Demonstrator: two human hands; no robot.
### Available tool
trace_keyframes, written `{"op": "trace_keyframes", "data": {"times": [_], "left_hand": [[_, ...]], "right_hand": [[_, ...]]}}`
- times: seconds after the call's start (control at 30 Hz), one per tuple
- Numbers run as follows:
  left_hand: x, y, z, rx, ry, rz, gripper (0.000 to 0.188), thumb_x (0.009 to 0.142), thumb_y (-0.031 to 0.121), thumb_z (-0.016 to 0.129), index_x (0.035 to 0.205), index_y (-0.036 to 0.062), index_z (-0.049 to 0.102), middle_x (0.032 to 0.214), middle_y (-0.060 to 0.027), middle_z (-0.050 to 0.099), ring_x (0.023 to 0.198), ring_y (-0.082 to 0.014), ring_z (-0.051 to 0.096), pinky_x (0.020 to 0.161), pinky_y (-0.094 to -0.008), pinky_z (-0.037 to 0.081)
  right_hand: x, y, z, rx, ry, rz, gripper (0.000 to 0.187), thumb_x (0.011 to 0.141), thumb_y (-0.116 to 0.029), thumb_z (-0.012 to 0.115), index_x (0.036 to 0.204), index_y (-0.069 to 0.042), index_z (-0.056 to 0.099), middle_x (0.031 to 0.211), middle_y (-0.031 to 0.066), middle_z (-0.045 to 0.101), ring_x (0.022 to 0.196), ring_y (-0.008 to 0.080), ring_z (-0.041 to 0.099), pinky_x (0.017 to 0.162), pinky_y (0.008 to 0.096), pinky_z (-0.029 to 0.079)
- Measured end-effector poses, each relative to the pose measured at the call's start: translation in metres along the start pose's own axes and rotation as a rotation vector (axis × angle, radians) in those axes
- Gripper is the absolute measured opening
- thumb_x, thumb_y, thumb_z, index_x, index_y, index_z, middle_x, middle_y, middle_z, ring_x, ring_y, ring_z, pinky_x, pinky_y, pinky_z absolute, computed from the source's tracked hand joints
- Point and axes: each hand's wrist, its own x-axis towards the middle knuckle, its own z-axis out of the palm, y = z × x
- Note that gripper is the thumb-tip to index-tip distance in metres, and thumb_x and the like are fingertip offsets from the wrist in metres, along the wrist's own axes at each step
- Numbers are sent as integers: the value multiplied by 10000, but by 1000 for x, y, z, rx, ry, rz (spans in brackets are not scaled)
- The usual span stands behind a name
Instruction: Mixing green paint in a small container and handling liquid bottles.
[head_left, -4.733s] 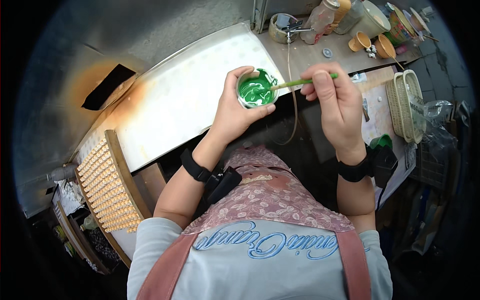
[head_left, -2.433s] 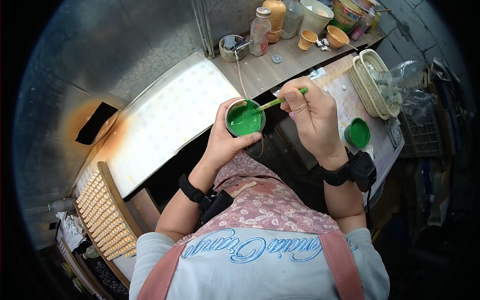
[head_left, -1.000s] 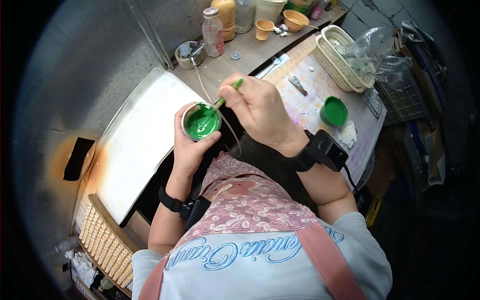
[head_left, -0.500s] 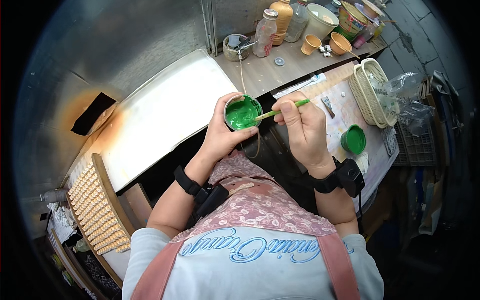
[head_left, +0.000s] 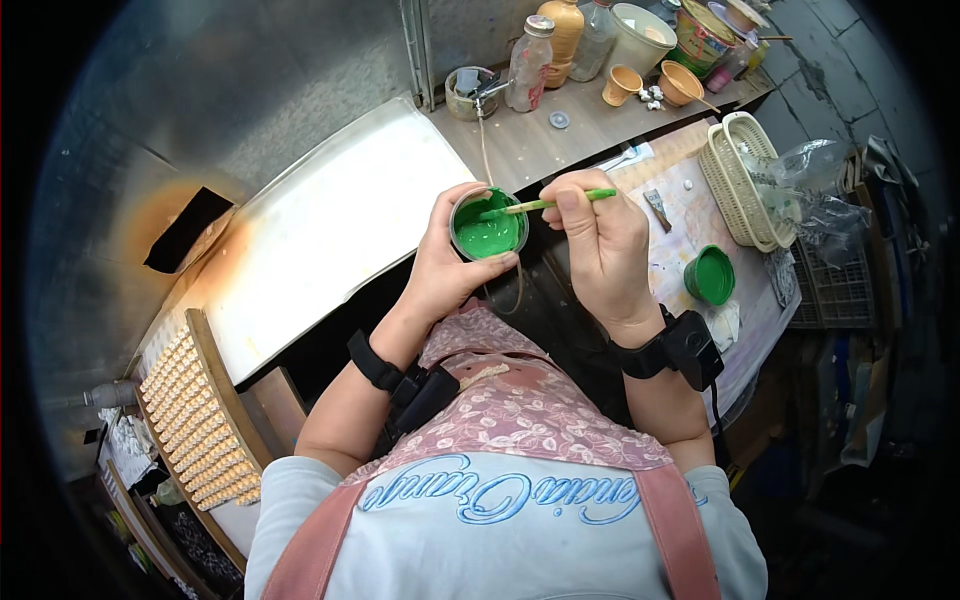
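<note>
My left hand [head_left: 447,240] is wrapped round a small clear cup [head_left: 523,236] in front of my body. Green paint [head_left: 489,237] coats the cup's inside and bottom. Between the thumb and fingers of my right hand [head_left: 603,235] is a thin, paint-smeared brush [head_left: 545,204], held slanting. Its tip dips into the paint toward the far side of the cup. To the right, a second cup of green paint [head_left: 712,276] stands on the stained table sheet [head_left: 668,265]; neither hand touches it.
A white board [head_left: 350,220] lies at the left, beside a rack of small cream-coloured pieces [head_left: 197,420]. On the far shelf [head_left: 540,150] are a glass bottle [head_left: 529,65], an airbrush [head_left: 489,90] and orange cups [head_left: 622,86]. A cream basket [head_left: 735,185] stands at the right.
In the cup, the brush tip has moved from the near right part to the far side. My right hand has turned slightly with it, while the left keeps the cup nearly still.
</note>
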Motion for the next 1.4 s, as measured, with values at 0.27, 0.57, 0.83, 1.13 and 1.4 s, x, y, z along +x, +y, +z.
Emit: {"op": "trace_keyframes", "data": {"times": [0.27,0.57,0.83,1.13,1.4], "left_hand": [[-2,-2,0,-42,-1,-7,761,606,24,780,1249,54,373,1148,-63,483,1101,-170,467,960,-301,376],[-5,-4,-1,-38,10,-35,769,604,42,793,1250,57,376,1139,-63,492,1099,-171,470,961,-304,377],[-6,-7,4,-43,35,-18,717,616,65,780,1222,55,397,1126,-79,507,1080,-180,489,952,-304,377],[-7,-4,4,-26,60,-22,700,625,1,763,1217,63,393,1136,-71,492,1084,-179,492,945,-298,395],[-7,-2,8,3,35,-14,725,617,27,773,1229,65,387,1137,-74,494,1092,-179,481,956,-302,375]], "right_hand": [[-3,-4,2,39,-35,-32,143,898,-118,520,816,-4,550,692,118,560,597,287,553,545,345,423],[-4,-8,4,44,-52,-11,140,894,-108,522,804,-4,550,695,121,565,611,286,554,555,344,425],[-7,-2,-4,20,-33,-7,125,887,-104,523,809,-10,545,677,131,558,596,296,551,545,353,422],[-6,3,-5,11,24,-13,162,891,-129,521,776,-14,530,628,144,532,577,309,548,520,369,411],[-6,6,-11,17,85,53,144,896,-106,516,796,-6,536,656,128,565,590,282,570,534,344,430]]}}
